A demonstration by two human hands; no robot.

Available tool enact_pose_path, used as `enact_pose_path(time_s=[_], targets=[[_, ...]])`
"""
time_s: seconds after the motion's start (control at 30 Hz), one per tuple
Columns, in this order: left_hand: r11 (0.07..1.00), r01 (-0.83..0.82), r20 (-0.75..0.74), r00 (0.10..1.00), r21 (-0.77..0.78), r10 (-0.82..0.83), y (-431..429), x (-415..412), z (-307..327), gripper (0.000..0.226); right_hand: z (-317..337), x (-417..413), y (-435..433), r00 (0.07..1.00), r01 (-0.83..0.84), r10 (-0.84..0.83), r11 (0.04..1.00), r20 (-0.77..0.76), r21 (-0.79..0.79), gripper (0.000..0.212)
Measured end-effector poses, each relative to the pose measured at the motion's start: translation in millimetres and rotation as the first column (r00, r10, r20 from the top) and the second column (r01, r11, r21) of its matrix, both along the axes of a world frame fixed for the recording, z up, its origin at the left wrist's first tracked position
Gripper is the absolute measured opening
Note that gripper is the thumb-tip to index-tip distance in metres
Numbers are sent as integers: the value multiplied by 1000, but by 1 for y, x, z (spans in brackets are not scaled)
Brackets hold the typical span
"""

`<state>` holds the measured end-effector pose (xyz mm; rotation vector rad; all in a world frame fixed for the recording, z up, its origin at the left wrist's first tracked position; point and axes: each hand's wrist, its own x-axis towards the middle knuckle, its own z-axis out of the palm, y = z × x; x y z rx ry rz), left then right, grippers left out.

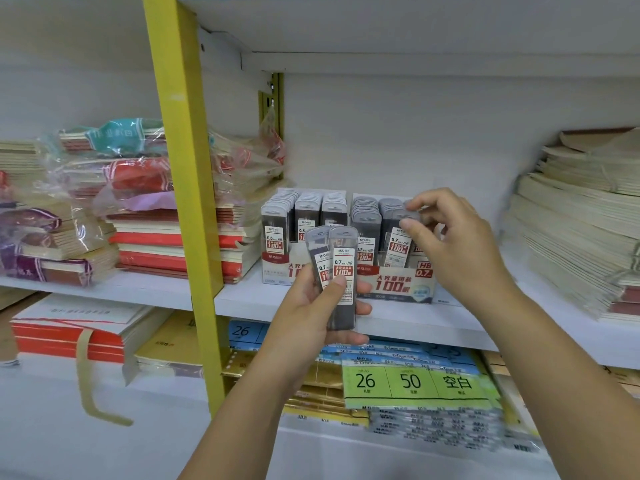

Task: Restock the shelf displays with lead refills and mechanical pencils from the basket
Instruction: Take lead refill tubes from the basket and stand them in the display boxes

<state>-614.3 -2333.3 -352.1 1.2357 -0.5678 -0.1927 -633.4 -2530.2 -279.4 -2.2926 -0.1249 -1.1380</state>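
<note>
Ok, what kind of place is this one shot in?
Most likely a stationery shop. White shelving carries printed display boxes packed with lead refill cases, with wrapped notebook stacks alongside and labelled loose-leaf paper packs below.

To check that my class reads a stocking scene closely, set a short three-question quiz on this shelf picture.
1. True or false: the left hand holds two lead refill cases marked 0.7.
2. The right hand pinches the top of a refill case at: A a pencil cup; B the 0.7 HB display box; C a hanging peg.
3. What colour is the shelf upright left of the boxes?

Key: 1 true; 2 B; 3 yellow.
</note>
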Motion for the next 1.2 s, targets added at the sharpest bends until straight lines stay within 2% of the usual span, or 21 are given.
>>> enact_pose_path(time_s=[0.07, 0.2, 0.43, 0.5, 0.53, 0.6, 0.63, 0.7, 0.77, 0.83, 0.9, 0.97, 1.2], targets=[[1000, 0, 0, 1000, 7, 0, 0, 0, 0, 20, -3, 1, 0, 999, 51, -51, 997, 7, -50, 15], [1000, 6, -1, 1000, 12, -6, -1, -2, 2, 20, -2, 0, -4, 971, 231, -208, 945, 120, -230, 22], [1000, 17, 7, 1000, 10, -17, -6, -9, 8, 22, -2, -10, -3, 952, 303, -275, 895, 132, -328, 34], [1000, 30, 15, 999, 6, -30, -7, -10, 9, 21, 3, -17, 3, 986, 153, -134, 963, 101, -220, 31], [999, 36, 18, 999, 5, -36, -8, -10, 9, 20, 6, -21, 9, 999, 9, -6, 996, 32, -94, 28], [999, 51, 20, 999, 2, -51, -9, -12, 10, 19, 9, -27, 19, 954, -241, 269, 952, -133, 191, 26], [998, 57, 20, 998, 1, -57, -10, -12, 10, 19, 9, -29, 23, 917, -284, 340, 924, -210, 255, 28], [999, 54, 14, 998, 1, -54, -12, -13, 9, 18, 6, -30, 26, 888, -271, 349, 923, -298, 275, 29], [999, 39, -7, 999, -3, -39, -13, -12, 7, 19, 8, -30, 22, 925, -228, 313, 910, -215, 347, 23], [1000, 30, -21, 999, -1, -30, -12, -9, 5, 20, 16, -31, 12, 969, -224, 246, 880, 2, 420, 21], [1000, 24, -28, 999, 2, -24, -9, -7, 5, 23, 24, -36, 2, 960, -255, 189, 895, 208, 365, 25], [1000, 13, -25, 1000, 10, -13, -7, -5, 4, 24, 27, -36, -5, 939, -260, 182, 931, 292, 257, 28], [999, 3, 22, 1000, 54, -4, -4, -4, 4, 23, 10, -15, -6, 997, -48, 46, 999, 68, 22, 33]])
